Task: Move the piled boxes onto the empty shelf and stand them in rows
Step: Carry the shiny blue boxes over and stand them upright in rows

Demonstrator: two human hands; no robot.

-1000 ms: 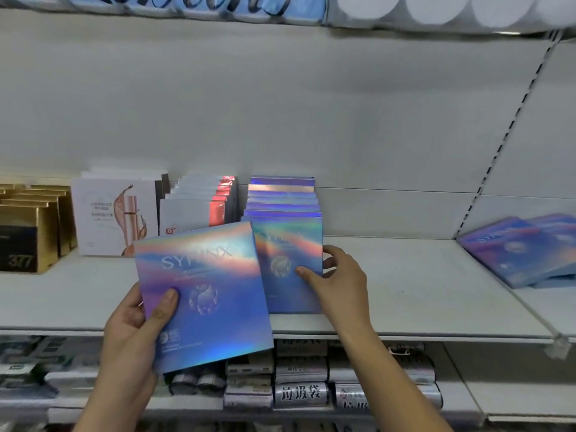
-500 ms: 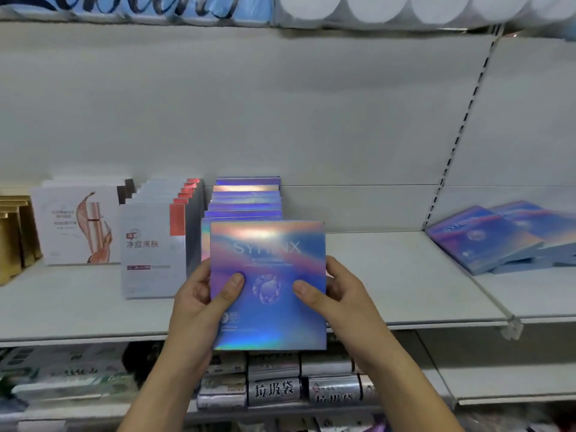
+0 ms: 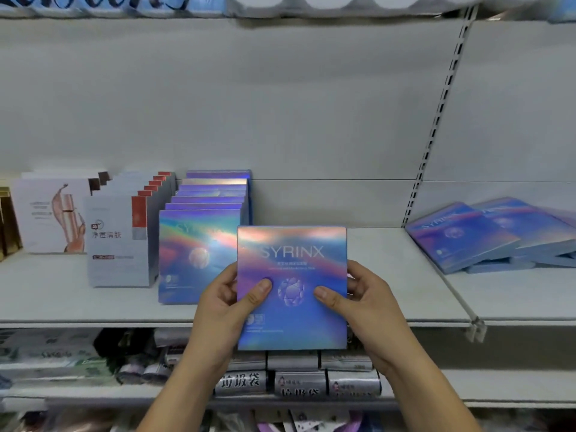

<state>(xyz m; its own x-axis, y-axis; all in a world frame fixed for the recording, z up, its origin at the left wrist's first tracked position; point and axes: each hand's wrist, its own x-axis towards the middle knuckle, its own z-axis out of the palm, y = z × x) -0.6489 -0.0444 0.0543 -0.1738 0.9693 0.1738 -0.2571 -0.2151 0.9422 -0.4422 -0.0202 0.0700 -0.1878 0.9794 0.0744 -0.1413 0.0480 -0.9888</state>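
I hold an iridescent blue SYRINX box point(image 3: 292, 263) upright in front of the shelf edge. My left hand point(image 3: 224, 304) grips its left side and my right hand point(image 3: 361, 302) grips its right side, thumbs on the front face. To its left a row of several matching boxes point(image 3: 199, 244) stands on the white shelf point(image 3: 389, 275). A pile of the same boxes point(image 3: 486, 235) lies flat on the neighbouring shelf at the right.
Left of the standing row are rows of grey-and-red boxes point(image 3: 120, 241), white boxes point(image 3: 53, 213) and gold boxes point(image 3: 7, 222). Bare shelf lies between the row and the upright post point(image 3: 436, 126). Rolled silver packs point(image 3: 299, 381) fill the shelf below.
The box went from my left hand alone to both hands. It moved right of the standing row's front and turned upright. My right hand left the row's front box.
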